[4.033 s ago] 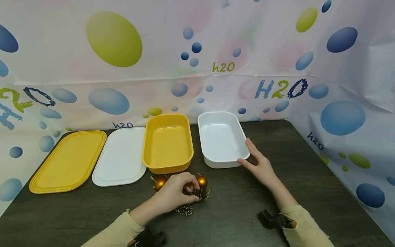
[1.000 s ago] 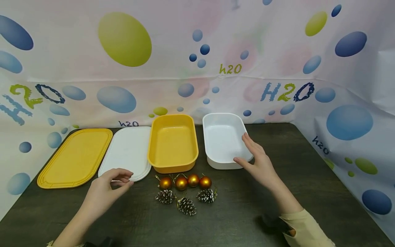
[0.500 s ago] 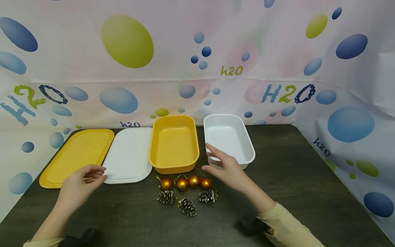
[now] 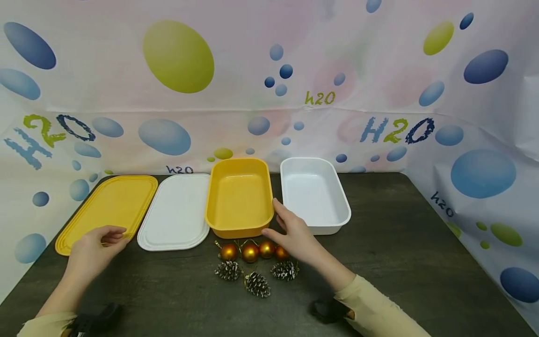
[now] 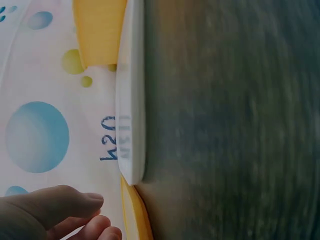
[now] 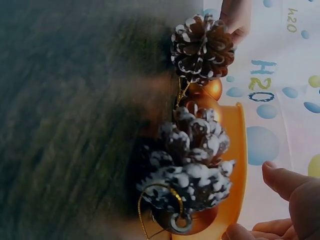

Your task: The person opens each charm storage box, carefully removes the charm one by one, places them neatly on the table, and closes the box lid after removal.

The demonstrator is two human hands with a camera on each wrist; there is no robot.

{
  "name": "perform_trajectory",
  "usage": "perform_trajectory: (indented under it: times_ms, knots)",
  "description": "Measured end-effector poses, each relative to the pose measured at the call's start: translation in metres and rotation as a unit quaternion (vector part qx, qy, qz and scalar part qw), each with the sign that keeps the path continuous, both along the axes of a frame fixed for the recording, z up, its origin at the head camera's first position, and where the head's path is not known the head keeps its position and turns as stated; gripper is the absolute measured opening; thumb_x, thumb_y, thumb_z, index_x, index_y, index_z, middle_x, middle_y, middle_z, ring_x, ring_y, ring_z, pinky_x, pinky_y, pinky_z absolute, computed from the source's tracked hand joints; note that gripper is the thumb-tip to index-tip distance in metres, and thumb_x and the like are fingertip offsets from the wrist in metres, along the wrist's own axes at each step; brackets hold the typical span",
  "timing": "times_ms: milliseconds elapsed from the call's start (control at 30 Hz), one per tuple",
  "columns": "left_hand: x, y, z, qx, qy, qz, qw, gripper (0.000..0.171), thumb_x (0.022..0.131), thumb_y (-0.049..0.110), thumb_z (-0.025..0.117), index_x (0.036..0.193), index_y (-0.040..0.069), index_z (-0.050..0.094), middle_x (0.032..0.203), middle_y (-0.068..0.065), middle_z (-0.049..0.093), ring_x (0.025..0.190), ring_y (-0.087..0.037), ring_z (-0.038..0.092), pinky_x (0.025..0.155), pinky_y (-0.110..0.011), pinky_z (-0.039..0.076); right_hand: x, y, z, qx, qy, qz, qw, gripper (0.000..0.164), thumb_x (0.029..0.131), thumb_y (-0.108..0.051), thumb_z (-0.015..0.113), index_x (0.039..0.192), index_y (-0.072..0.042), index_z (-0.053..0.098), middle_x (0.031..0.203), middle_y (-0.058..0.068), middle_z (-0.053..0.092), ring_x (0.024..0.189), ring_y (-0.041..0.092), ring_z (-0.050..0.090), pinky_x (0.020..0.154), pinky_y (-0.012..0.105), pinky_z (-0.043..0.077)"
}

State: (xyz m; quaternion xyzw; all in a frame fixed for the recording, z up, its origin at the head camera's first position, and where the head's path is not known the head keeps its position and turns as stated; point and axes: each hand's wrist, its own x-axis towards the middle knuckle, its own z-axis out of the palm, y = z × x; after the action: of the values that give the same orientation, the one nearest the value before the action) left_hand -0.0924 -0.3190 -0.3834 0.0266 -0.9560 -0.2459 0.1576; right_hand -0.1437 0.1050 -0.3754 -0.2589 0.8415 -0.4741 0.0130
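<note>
My left hand (image 4: pixel 90 248) is over the near edge of the yellow lid (image 4: pixel 111 201), fingers loosely bent and holding nothing. Beside that lid lies a white lid (image 4: pixel 174 210). At the near right corner of the yellow container (image 4: pixel 240 199) is my right hand (image 4: pixel 296 238), its thumb at the front and its fingers extended along the right side. Shiny orange-gold ball ornaments (image 4: pixel 250 253) sit in a row before this container, the rightmost partly hidden by my right hand. Three white-tipped pine cones (image 4: pixel 258 284) lie nearer me; two loom large in the right wrist view.
A white container (image 4: pixel 315 199) stands right of the yellow one, behind my right hand. Both containers are unfilled. The dark table (image 4: pixel 400 262) meets a patterned backdrop (image 4: pixel 236 61) at the back and sides.
My left hand has left the ornaments, now spread in rows, and moved left to the yellow lid. My right hand has moved left from the white container to the yellow one.
</note>
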Motion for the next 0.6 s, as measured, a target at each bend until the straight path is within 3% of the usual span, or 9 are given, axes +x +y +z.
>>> perform_trajectory:
  times_ms: [300, 600]
  knots:
    - [-0.012, -0.008, -0.002, -0.023, -0.077, -0.025, 0.9964, 0.024, 0.082, 0.007, 0.072, 0.094, -0.013, 0.065, 0.077, -0.016, 0.066, 0.07, -0.031, 0.062, 0.06, -0.044, 0.052, 0.002, -0.005, -0.003, 0.024, -0.024, -0.003, 0.999, 0.083, 0.09, -0.025, 0.067, 0.15, 0.003, 0.016, 0.154, 0.023, 0.012, 0.134, 0.028, 0.036, 0.098, 0.033, 0.043]
    - [-0.018, -0.01, -0.005, -0.037, -0.094, -0.034, 0.9943, 0.019, 0.079, 0.005, 0.072, 0.089, -0.01, 0.066, 0.074, -0.01, 0.064, 0.067, -0.026, 0.059, 0.058, -0.039, 0.049, -0.001, -0.007, -0.006, 0.019, -0.039, -0.004, 0.999, 0.081, 0.092, -0.026, 0.065, 0.15, 0.001, 0.015, 0.155, 0.02, 0.008, 0.132, 0.027, 0.038, 0.098, 0.035, 0.042]
